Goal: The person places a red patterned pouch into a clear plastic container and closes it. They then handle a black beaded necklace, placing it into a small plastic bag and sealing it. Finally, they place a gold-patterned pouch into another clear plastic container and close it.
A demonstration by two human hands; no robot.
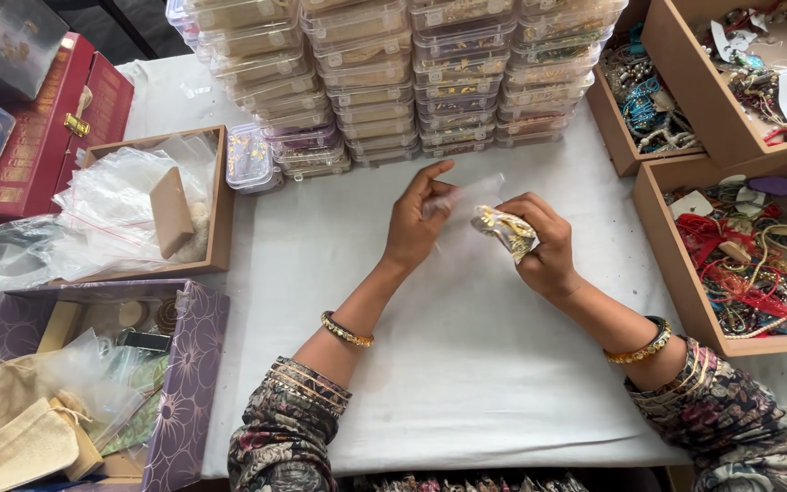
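- While your left hand (414, 221) pinches the clear pouch (466, 194), hold its mouth wide.
- Your right hand (544, 244), closed on the gold jewellery piece (505, 230): feed it in straight.

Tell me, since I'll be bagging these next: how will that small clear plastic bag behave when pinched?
The clear plastic bag looks thin and crumpled in the left hand, so probably floppy and very light. Its glossy film may be slippery. The right hand grips gold jewellery.
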